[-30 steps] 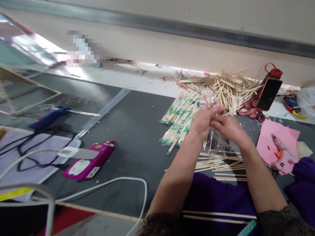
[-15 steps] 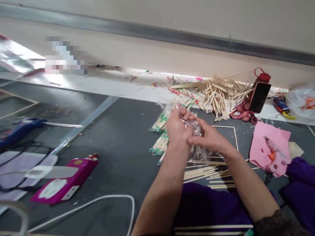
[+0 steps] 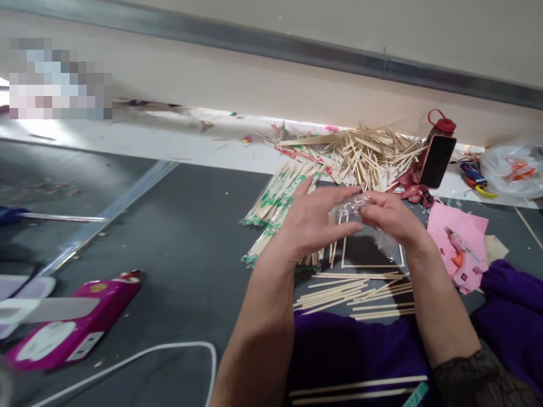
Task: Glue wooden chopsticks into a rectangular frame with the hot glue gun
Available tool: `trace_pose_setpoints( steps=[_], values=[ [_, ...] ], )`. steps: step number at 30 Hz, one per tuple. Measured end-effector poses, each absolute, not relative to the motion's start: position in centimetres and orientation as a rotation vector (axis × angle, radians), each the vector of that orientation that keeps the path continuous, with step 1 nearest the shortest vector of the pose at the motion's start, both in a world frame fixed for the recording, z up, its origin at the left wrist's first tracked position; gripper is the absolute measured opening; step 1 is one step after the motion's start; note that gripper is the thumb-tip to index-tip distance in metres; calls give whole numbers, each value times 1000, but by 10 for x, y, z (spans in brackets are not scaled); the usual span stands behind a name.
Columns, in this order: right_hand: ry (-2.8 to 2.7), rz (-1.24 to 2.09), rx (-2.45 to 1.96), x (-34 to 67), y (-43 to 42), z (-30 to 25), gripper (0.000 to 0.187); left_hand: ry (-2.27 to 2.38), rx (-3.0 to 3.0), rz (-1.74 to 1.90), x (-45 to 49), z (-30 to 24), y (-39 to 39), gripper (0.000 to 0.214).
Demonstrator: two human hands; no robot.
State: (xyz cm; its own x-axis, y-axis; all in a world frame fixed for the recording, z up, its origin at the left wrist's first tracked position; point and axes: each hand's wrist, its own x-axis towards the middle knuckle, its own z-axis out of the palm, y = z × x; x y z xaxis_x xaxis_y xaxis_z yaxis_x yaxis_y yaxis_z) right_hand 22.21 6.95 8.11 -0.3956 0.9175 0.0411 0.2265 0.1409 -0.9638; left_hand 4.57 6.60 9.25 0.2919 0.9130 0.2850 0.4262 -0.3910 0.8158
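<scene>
My right hand (image 3: 392, 217) is closed on a crumpled clear plastic wrapper (image 3: 384, 243), part of which hangs below the fingers. Just left of it is my left hand (image 3: 316, 217), its thumb and fingers stretched apart around the wrapper's near side. Whether those fingertips touch the plastic is hard to see. Partly behind my left hand lie bundles of wrapped chopsticks (image 3: 271, 198) with green-printed paper. Under my hands a square frame of thin sticks (image 3: 373, 265) lies on the dark surface. Loose sticks (image 3: 335, 294) are spread nearer to me.
A big heap of bare sticks (image 3: 373, 152) lies at the back, beside a phone (image 3: 439, 161) and a red-capped bottle (image 3: 445, 125). Pink foam (image 3: 458, 226) bears a cutting tool and a glue gun. At left are a magenta box (image 3: 80, 322) and a white cable (image 3: 169, 346).
My hands have come apart, and the wrapper now shows in my right hand. My left hand has opened. The view has shifted rightward.
</scene>
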Motion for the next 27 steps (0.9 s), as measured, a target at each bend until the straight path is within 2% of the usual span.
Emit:
trace_pose_setpoints(
  steps=[5, 8, 11, 15, 23, 27],
  values=[
    [-1711, 1309, -1064, 239, 71, 84, 11, 1092, 1639, 1025, 41, 80, 72, 10],
    [-1847, 1110, -1142, 244, 75, 78, 14, 1015, 1413, 923, 37, 80, 71, 14],
    [-1927, 732, -1203, 246, 77, 76, 8, 1033, 1335, 844, 35, 80, 72, 25],
    [-1943, 449, -1145, 247, 77, 81, 11, 1048, 1315, 945, 36, 79, 76, 27],
    [-1733, 593, -1373, 238, 83, 66, 18, 1017, 1201, 835, 45, 79, 74, 24],
    [-1785, 615, -1480, 217, 83, 59, 28, 866, 1044, 1098, 58, 84, 69, 18]
  ],
)
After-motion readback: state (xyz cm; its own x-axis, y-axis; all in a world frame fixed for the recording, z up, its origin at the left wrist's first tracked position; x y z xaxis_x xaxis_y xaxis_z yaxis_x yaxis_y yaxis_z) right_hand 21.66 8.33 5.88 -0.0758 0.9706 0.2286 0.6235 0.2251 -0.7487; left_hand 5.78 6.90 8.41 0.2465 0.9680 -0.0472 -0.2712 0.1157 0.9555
